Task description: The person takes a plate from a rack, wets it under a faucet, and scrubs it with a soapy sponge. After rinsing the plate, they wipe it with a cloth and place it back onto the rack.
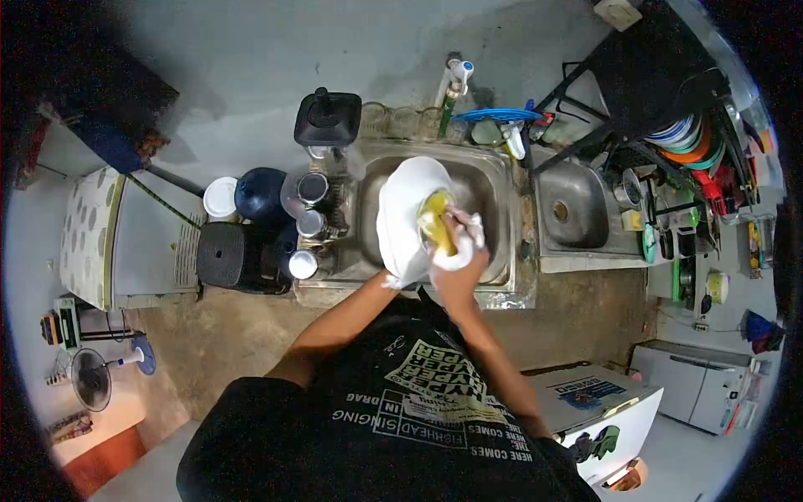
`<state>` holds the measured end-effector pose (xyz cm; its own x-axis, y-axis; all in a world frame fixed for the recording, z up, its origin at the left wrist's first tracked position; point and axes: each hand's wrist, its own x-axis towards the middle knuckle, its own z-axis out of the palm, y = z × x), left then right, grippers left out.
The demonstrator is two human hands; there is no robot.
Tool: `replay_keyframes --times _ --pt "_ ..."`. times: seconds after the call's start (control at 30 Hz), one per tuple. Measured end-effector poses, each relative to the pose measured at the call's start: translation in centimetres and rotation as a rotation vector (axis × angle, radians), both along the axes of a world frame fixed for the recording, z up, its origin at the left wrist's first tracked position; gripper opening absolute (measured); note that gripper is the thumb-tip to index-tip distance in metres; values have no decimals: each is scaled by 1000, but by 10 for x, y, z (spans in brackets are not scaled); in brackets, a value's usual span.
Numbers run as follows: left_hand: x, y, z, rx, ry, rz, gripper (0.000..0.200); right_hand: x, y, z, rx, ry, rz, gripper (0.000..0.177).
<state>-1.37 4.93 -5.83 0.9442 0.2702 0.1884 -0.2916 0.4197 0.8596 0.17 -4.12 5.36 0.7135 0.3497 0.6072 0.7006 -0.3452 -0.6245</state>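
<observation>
A white plate (401,209), oval in this view, is held tilted over the left sink basin (495,184). My left hand (395,281) grips it at the lower edge, with suds on the fingers and most of them hidden by the plate. Pressed to the plate's right side is a yellow sponge (437,219), with my right hand (462,261) closed around it. White foam covers much of the right hand, which is slightly blurred. Both hands are above the basin, close to my body.
Jars (312,223) with lids line the basin's left side, near a black-lidded container (328,119). Behind the basin are a faucet (460,77) and a blue plate (499,115). To the right are a second basin (577,209) and a dish rack with stacked plates (690,142).
</observation>
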Motion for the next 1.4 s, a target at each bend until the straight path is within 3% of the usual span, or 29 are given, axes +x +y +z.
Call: replay_keyframes --times 0.07,0.17,0.2,0.27,0.3,0.33,0.4,0.47,0.5,0.53,0.6,0.67,0.8,0.87,0.93,1.0,1.07,1.17,1.4 --pt "-2 1 1 132 7 75 47 -6 3 0 -47 -23 -2 44" --pt "-7 1 1 214 9 132 47 14 0 -13 137 57 36 42" --pt "-8 0 0 209 15 131 47 24 -3 -13 74 0 -9 40" --pt "-8 -2 -4 151 29 101 47 34 -5 -31 128 196 -127 35" --pt "-8 -3 -6 94 39 72 47 31 -7 -8 -32 307 -117 31" --pt "-7 -4 -9 36 49 37 47 32 -11 -24 -201 146 -217 26" --pt "-8 -4 -13 -118 74 -56 47 16 -5 -13 -263 76 -319 28" --pt "-8 -1 -16 -246 96 -139 47 13 -3 -35 -15 190 -153 31" --pt "-8 1 -16 -289 106 -169 47 4 -9 -31 -80 328 -24 31" --pt "-7 1 -16 -311 113 -190 47 -6 -7 -30 -141 129 -63 27" --pt "-7 -1 -15 -328 125 -203 47 -8 -8 -16 -47 295 -5 25" --pt "-6 -4 -15 -311 136 -197 47 14 -12 -54 -21 147 -158 21" --pt "-2 -11 -12 -279 156 -192 47 48 -16 -40 -127 170 -303 28" --pt "0 -13 -11 -311 168 -221 47 57 -21 -67 -175 9 -450 35" --pt "1 -11 -11 -362 182 -254 47 53 -13 -38 -180 -9 -490 38" --pt "1 -9 -12 -416 190 -280 47 56 -14 -23 -258 269 -487 31" --pt "1 -6 -13 -457 203 -298 47 68 -20 -44 -537 365 -577 29" --pt "1 -2 -13 -519 216 -319 47 56 -28 -47 -573 483 -352 27" --pt "11 0 -5 -492 387 -306 47 40 -22 -28 -994 328 -259 15"
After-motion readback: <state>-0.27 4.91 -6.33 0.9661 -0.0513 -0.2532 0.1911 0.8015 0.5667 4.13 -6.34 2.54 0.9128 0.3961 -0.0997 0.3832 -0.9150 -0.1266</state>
